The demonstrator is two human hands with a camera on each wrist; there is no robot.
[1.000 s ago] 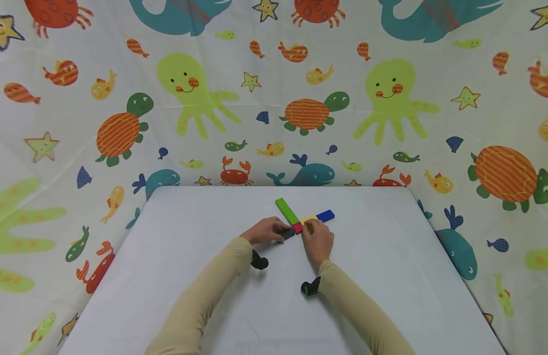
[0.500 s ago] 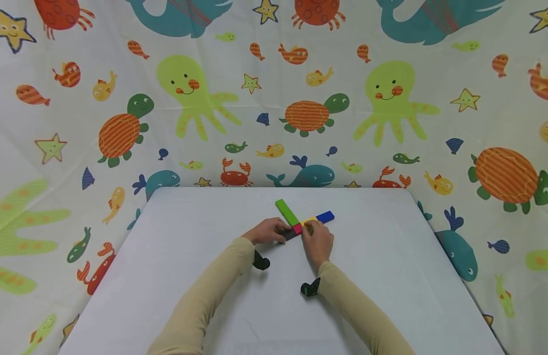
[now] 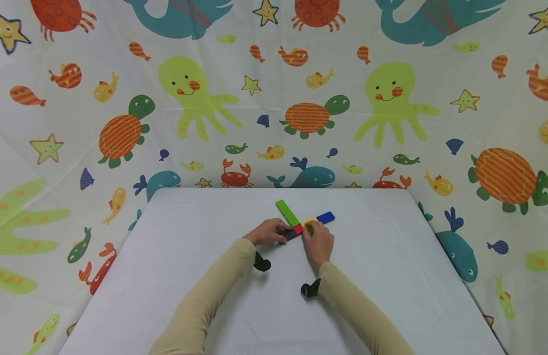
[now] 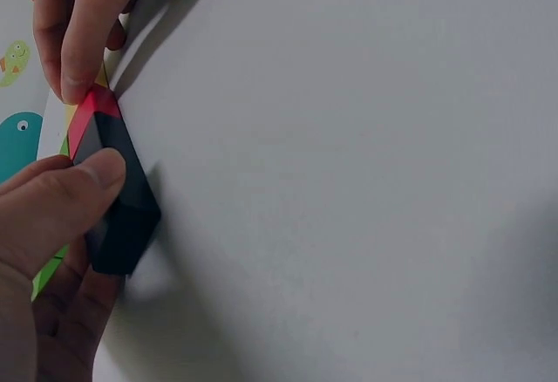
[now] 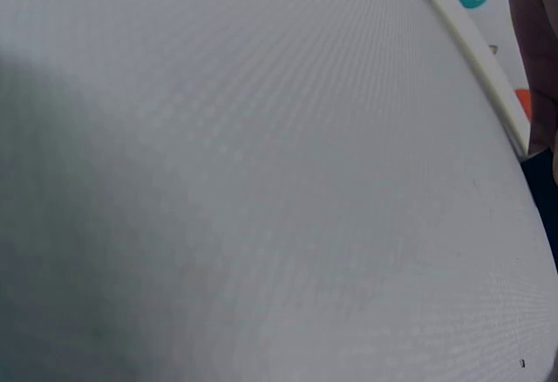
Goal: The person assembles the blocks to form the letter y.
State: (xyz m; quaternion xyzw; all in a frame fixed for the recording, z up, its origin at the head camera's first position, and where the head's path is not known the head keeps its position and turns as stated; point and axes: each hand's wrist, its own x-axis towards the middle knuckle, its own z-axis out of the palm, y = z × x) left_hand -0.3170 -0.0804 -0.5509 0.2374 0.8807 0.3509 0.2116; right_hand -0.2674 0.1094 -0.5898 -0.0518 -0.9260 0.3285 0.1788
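Observation:
My left hand (image 3: pixel 268 231) grips a black block (image 4: pixel 135 181), thumb on one side and fingers on the other. One end of the black block meets a small red block (image 4: pixel 94 107). My right hand (image 3: pixel 319 244) pinches the yellow block (image 3: pixel 309 221) beside the red one, its fingertips close to their joint and partly covering the yellow. A long green block (image 3: pixel 287 213) runs back and to the left from the red block. At the yellow block's far end lies a blue block (image 3: pixel 326 217). Only a dark sliver of my right hand (image 5: pixel 534 42) shows in the right wrist view.
All the blocks lie on a white table (image 3: pixel 380 266), a little behind its middle. Behind and around it hangs a curtain (image 3: pixel 256 98) printed with sea animals. Dark devices (image 3: pixel 262 262) sit under both wrists.
My left hand has slid the black block slightly right, and the gap between it and the red block has closed. The right hand has stayed in place.

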